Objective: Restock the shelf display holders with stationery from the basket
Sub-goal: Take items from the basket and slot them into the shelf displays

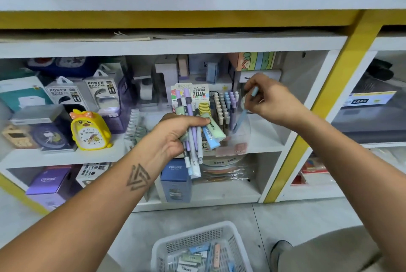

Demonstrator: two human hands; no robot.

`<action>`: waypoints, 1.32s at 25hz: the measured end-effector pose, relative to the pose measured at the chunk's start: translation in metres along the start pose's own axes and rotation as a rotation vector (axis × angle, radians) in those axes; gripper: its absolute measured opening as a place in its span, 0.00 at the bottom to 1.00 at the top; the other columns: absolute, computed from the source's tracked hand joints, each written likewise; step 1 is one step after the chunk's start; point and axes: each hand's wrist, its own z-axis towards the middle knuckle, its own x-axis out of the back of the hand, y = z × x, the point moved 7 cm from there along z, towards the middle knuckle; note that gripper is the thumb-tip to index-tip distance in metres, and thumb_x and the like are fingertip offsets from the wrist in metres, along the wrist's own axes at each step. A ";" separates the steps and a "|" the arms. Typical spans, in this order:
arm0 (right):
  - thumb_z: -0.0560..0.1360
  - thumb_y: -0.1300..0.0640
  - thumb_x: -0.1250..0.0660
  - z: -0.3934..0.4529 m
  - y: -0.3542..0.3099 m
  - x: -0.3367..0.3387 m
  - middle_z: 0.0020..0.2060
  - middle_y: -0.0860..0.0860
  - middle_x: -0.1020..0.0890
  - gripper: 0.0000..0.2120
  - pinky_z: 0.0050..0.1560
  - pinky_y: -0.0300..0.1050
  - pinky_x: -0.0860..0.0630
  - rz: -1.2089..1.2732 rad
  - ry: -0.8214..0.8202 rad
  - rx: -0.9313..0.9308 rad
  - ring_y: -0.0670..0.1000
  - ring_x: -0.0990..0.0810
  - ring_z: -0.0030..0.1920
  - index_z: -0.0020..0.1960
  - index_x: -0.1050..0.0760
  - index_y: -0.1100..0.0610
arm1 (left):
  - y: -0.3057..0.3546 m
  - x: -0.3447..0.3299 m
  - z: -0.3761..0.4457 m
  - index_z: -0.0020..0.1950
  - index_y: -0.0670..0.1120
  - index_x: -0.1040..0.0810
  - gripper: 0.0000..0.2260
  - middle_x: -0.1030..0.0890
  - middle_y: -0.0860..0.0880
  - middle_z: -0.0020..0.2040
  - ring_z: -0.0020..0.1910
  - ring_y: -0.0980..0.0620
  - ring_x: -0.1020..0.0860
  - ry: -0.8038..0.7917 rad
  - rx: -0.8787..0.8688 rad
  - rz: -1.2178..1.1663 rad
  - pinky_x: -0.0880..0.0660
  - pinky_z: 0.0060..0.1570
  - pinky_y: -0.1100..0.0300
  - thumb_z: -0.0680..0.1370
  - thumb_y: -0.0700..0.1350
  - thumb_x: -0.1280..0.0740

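The left hand [175, 133] has its fingers curled around a bundle of pastel pens [193, 140] in purple, green and blue. To the right, the right hand [268, 100] pinches one light-blue pen [240, 118], angled down into the clear display holder [239, 137] on the shelf [263, 146]. Near, the white basket [232, 241] holds erasers.

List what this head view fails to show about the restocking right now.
- Blue pen: its middle is covered by the right hand, and motion blurs it.
- Bundle of pens: the left hand wraps it, so the count is unclear.
- Clear holder: its transparent walls are hard to trace.
- White basket: cut off by the bottom edge, and its item labels are too small to read.
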 end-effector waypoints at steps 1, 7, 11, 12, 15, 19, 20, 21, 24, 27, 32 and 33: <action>0.76 0.65 0.32 0.001 0.001 -0.002 0.44 0.52 0.20 0.10 0.36 0.36 0.25 -0.064 0.015 0.031 0.49 0.20 0.40 0.54 0.26 0.53 | -0.001 -0.001 0.001 0.48 0.35 0.18 0.09 0.14 0.39 0.39 0.35 0.44 0.15 0.005 0.004 0.003 0.19 0.31 0.53 0.70 0.28 0.27; 0.83 0.59 0.41 0.004 0.016 -0.032 0.45 0.53 0.19 0.06 0.43 0.47 0.23 -0.238 -0.073 0.051 0.53 0.20 0.46 0.56 0.26 0.52 | -0.003 -0.003 0.006 0.49 0.34 0.18 0.10 0.14 0.39 0.39 0.35 0.44 0.15 0.021 0.013 0.012 0.20 0.28 0.54 0.69 0.29 0.26; 0.83 0.58 0.41 0.004 0.019 -0.045 0.48 0.54 0.20 0.08 0.50 0.54 0.19 -0.245 -0.119 0.034 0.55 0.18 0.48 0.60 0.26 0.53 | -0.003 -0.001 0.007 0.52 0.34 0.19 0.13 0.14 0.39 0.41 0.36 0.44 0.14 0.029 0.011 -0.002 0.20 0.29 0.55 0.68 0.29 0.26; 0.83 0.58 0.42 0.004 0.017 -0.047 0.48 0.55 0.20 0.10 0.50 0.53 0.19 -0.245 -0.118 0.040 0.55 0.18 0.48 0.62 0.27 0.53 | -0.003 -0.001 0.007 0.52 0.34 0.19 0.13 0.14 0.39 0.41 0.36 0.45 0.14 0.030 0.008 0.000 0.20 0.30 0.56 0.68 0.29 0.26; 0.83 0.59 0.42 0.005 0.013 -0.050 0.46 0.56 0.19 0.12 0.46 0.49 0.20 -0.246 -0.099 0.061 0.53 0.18 0.46 0.65 0.30 0.52 | -0.002 -0.001 0.006 0.51 0.34 0.18 0.13 0.14 0.39 0.42 0.37 0.45 0.14 0.032 0.001 0.007 0.20 0.31 0.56 0.68 0.29 0.26; 0.82 0.58 0.42 0.007 0.009 -0.049 0.43 0.56 0.19 0.07 0.42 0.51 0.21 -0.193 -0.033 0.052 0.52 0.20 0.41 0.59 0.35 0.52 | 0.001 0.003 0.004 0.51 0.34 0.18 0.13 0.14 0.38 0.44 0.41 0.43 0.14 0.036 -0.003 0.003 0.19 0.33 0.53 0.67 0.29 0.25; 0.82 0.59 0.42 0.007 0.008 -0.048 0.43 0.56 0.19 0.07 0.44 0.53 0.20 -0.233 -0.026 0.068 0.52 0.20 0.42 0.59 0.36 0.53 | 0.002 0.004 0.004 0.50 0.35 0.18 0.13 0.14 0.38 0.44 0.41 0.43 0.14 0.037 -0.007 0.005 0.19 0.33 0.53 0.67 0.29 0.25; 0.82 0.59 0.41 0.007 0.008 -0.048 0.43 0.55 0.19 0.08 0.45 0.54 0.20 -0.256 -0.019 0.079 0.52 0.20 0.43 0.59 0.37 0.53 | 0.003 0.005 0.003 0.50 0.35 0.18 0.13 0.14 0.38 0.44 0.41 0.43 0.14 0.038 -0.009 0.006 0.18 0.34 0.53 0.67 0.29 0.25; 0.82 0.60 0.42 0.007 0.007 -0.051 0.44 0.56 0.20 0.07 0.45 0.53 0.20 -0.303 -0.037 0.103 0.51 0.20 0.43 0.58 0.37 0.54 | 0.006 0.009 0.002 0.51 0.35 0.18 0.13 0.14 0.38 0.46 0.41 0.43 0.14 0.048 -0.017 0.008 0.18 0.36 0.53 0.68 0.29 0.25; 0.84 0.58 0.44 0.009 0.011 -0.060 0.45 0.64 0.20 0.09 0.46 0.46 0.24 -0.235 -0.072 0.084 0.55 0.22 0.42 0.59 0.30 0.62 | 0.009 0.012 -0.001 0.52 0.34 0.19 0.13 0.15 0.38 0.47 0.41 0.44 0.14 0.049 -0.024 0.006 0.17 0.37 0.53 0.68 0.29 0.26; 0.79 0.67 0.40 0.005 0.006 -0.065 0.43 0.57 0.22 0.07 0.39 0.49 0.31 -0.592 -0.079 0.150 0.60 0.22 0.43 0.50 0.24 0.60 | 0.015 0.018 -0.008 0.53 0.33 0.19 0.14 0.15 0.36 0.49 0.44 0.41 0.14 0.057 -0.037 -0.007 0.17 0.40 0.48 0.69 0.29 0.26; 0.79 0.66 0.39 0.004 -0.002 -0.063 0.45 0.57 0.22 0.08 0.39 0.48 0.29 -0.688 -0.038 0.195 0.61 0.22 0.45 0.53 0.23 0.60 | 0.016 0.020 -0.010 0.53 0.33 0.19 0.14 0.15 0.36 0.49 0.45 0.40 0.15 0.060 -0.043 -0.006 0.17 0.40 0.47 0.69 0.29 0.26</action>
